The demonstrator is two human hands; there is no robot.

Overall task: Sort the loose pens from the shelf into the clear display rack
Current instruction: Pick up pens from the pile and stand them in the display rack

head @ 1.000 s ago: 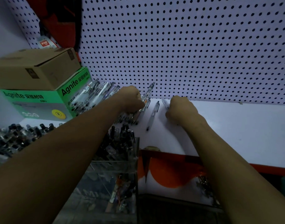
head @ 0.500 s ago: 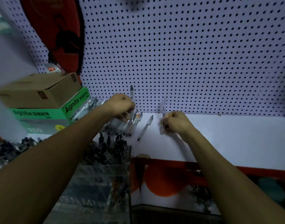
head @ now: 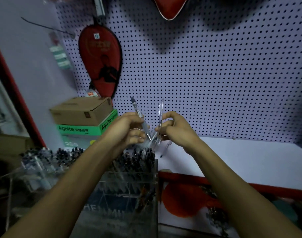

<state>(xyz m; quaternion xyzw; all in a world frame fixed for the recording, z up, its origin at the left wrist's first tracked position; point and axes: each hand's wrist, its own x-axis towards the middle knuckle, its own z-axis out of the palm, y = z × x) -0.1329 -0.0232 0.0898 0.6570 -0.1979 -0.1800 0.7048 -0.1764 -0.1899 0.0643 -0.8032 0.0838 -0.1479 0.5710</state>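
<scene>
Mid-task at frame centre: left hand (head: 128, 130) pinches a clear black-capped pen (head: 140, 117), right hand (head: 174, 129) pinches clear pens (head: 160, 115), the clear acrylic display rack (head: 129, 186) below already well stocked, neither lot dropped in yet.

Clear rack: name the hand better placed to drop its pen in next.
Left. The left hand holds its pen almost above the clear rack; the right hand holds its pens over the white shelf.

Both forearms reach forward, wrists close together and raised. The left hand (head: 128, 130) curls its fingers around a pen (head: 141, 120); the right hand (head: 175, 127) pinches thin clear pens (head: 160, 115) between thumb and fingertips.
</scene>
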